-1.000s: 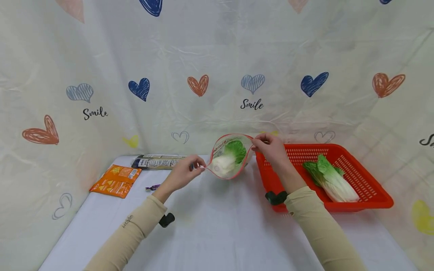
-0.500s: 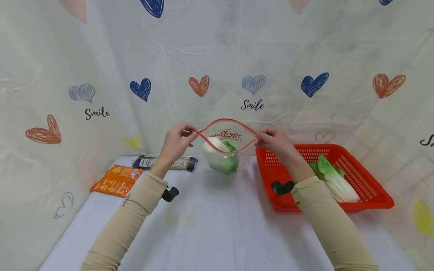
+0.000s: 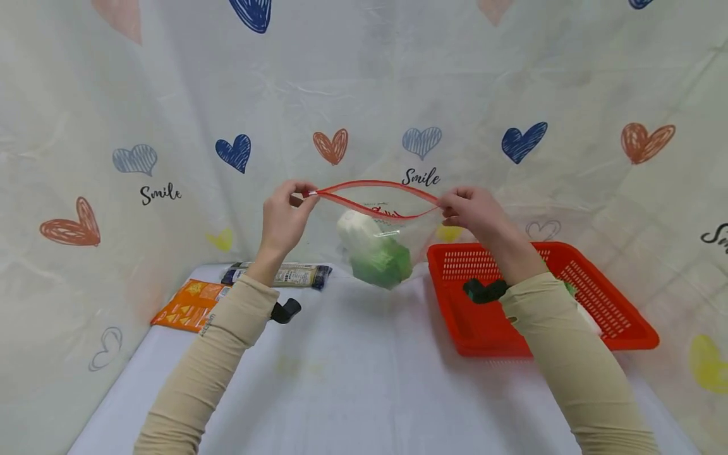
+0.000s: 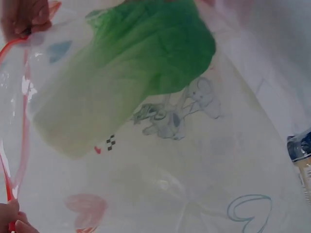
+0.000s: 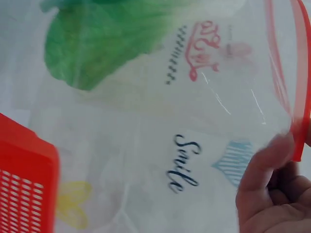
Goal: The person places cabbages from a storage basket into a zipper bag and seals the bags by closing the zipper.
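Note:
A clear zip bag (image 3: 387, 237) with a red zip strip (image 3: 370, 196) hangs above the table, and a napa cabbage (image 3: 375, 253) lies inside it. My left hand (image 3: 284, 215) pinches the left end of the strip. My right hand (image 3: 472, 208) pinches the right end. The strip is pulled long and narrow between them, its mouth slightly parted. In the left wrist view the cabbage (image 4: 121, 73) fills the bag, green leaves on the right. The right wrist view has my fingers (image 5: 272, 184) on the strip and the cabbage (image 5: 112, 39) behind red print.
A red basket (image 3: 603, 303) sits on the table at the right, with another cabbage mostly hidden behind my right forearm. An orange snack packet (image 3: 190, 306) and a dark packet (image 3: 284, 275) lie at the back left. A heart-printed sheet backs the scene.
Both hands have lifted the bag off the table and moved apart. The round open mouth has been stretched into a narrow slit, and the cabbage has slid down inside.

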Demonstrator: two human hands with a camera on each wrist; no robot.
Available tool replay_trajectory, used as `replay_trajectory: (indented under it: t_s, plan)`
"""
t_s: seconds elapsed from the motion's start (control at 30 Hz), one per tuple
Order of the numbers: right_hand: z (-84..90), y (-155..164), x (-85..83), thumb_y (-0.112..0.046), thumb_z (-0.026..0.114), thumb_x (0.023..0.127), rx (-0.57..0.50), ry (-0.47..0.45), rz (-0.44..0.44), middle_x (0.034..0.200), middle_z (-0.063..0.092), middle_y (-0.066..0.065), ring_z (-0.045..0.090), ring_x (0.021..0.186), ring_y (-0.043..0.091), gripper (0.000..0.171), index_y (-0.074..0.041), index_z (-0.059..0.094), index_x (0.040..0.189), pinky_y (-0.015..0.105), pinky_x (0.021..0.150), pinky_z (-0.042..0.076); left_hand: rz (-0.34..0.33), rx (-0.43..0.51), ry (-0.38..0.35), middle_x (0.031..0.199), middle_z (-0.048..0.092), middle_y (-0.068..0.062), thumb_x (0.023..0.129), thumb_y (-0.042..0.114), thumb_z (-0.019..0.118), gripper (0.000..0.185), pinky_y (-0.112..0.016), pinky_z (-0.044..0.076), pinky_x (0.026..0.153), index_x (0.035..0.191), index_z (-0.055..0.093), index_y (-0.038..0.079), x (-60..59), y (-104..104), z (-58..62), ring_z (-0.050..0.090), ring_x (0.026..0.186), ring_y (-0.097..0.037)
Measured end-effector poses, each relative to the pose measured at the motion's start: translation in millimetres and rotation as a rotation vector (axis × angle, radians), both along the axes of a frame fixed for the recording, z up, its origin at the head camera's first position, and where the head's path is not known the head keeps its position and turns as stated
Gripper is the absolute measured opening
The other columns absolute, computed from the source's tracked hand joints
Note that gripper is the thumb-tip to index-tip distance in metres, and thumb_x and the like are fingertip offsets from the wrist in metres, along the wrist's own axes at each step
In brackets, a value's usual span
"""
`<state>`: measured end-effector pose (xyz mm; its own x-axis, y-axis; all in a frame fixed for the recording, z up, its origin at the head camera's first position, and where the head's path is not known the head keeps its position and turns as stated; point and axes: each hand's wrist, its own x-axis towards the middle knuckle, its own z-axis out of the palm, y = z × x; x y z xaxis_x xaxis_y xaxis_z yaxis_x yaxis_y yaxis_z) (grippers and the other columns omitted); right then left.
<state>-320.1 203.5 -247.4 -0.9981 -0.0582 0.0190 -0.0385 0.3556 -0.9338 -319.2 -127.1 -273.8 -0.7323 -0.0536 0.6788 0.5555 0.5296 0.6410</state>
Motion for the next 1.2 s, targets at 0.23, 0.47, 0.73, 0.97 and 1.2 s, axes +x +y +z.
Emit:
replay_trajectory:
  t_s: [0.23, 0.47, 0.73, 0.97, 1.2]
  plan:
    - [27.3, 1, 2.9, -0.032, 0.050, 0.098, 0.158, 0.052, -0.029, 0.114, 0.048, 0.013, 0.045, 0.098, 0.025, 0.038, -0.001, 0.061, 0.117, 0.024, 0.074, 0.047, -0.045, -0.088, -0.150, 0.098, 0.063, -0.008, 0.093, 0.017, 0.067, 0.019, -0.026, 0.046, 0.060, 0.109, 0.068, 0.006, 6.5, -7, 20.3, 0.059, 0.075, -0.021]
    - [31.5, 2, 0.9, -0.033, 0.053, 0.098, 0.194, 0.023, 0.021, 0.120, 0.050, 0.015, 0.048, 0.101, 0.026, 0.039, -0.002, 0.058, 0.120, 0.024, 0.079, 0.049, -0.120, -0.176, -0.289, 0.098, 0.064, -0.008, 0.094, 0.014, 0.065, 0.015, -0.028, 0.050, 0.056, 0.107, 0.066, 0.006, 9.9, -13, 27.7, 0.064, 0.075, -0.026]
    - [20.4, 13, -2.5, -0.028, 0.059, 0.098, -0.047, 0.049, 0.162, 0.107, 0.058, 0.012, 0.064, 0.091, 0.018, 0.036, 0.004, 0.058, 0.117, 0.023, 0.084, 0.054, -0.225, 0.018, -0.418, 0.103, 0.060, -0.012, 0.096, 0.018, 0.064, 0.020, -0.025, 0.050, 0.052, 0.111, 0.064, 0.005, 10.7, -17, 29.0, 0.061, 0.077, -0.022]
    - [-17.1, 15, -5.2, -0.034, 0.067, 0.093, 0.080, 0.013, 0.225, 0.118, 0.061, 0.010, 0.061, 0.107, 0.022, 0.040, -0.006, 0.061, 0.120, 0.033, 0.096, 0.049, -0.270, 0.153, -0.505, 0.111, 0.060, -0.018, 0.097, 0.017, 0.062, 0.024, -0.025, 0.054, 0.062, 0.116, 0.062, 0.002, 8.5, -16, 9.9, 0.064, 0.090, -0.022]
    - [-28.9, 16, -8.7, -0.032, 0.070, 0.091, 0.170, 0.084, 0.199, 0.115, 0.063, 0.013, 0.059, 0.106, 0.025, 0.035, -0.008, 0.062, 0.115, 0.044, 0.101, 0.044, -0.245, 0.091, -0.505, 0.103, 0.062, -0.013, 0.095, 0.020, 0.065, 0.024, -0.024, 0.050, 0.057, 0.113, 0.064, 0.004, 3.5, -25, 0.2, 0.062, 0.084, -0.020]
